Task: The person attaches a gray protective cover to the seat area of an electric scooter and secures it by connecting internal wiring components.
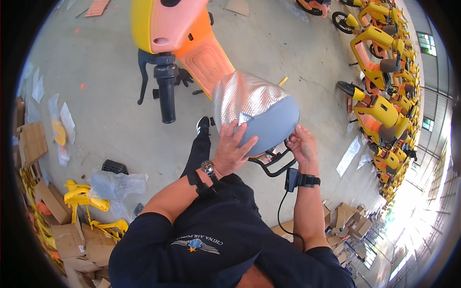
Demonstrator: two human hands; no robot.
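A scooter seat wears a cover that is silver and quilted over one part (pixel 249 93) and smooth grey (pixel 276 120) over the other. The silver part looks wrinkled and loose. My left hand (pixel 231 151) lies on the cover's near left side with its fingers spread. At the near right edge, my right hand (pixel 303 146) pinches the cover's rim between thumb and fingers; a small dark bit shows by its fingertips. Below the seat juts a black rear rack (pixel 272 170). Ahead is the scooter's orange footboard (pixel 206 60).
A black handlebar grip (pixel 166 93) and the yellow-pink front panel (pixel 165 26) stand at upper left. Rows of yellow scooters (pixel 379 108) line the right. Yellow plastic parts (pixel 84 197), clear wrap (pixel 119 185) and cardboard (pixel 79 245) lie at lower left, more boxes (pixel 345 218) at lower right.
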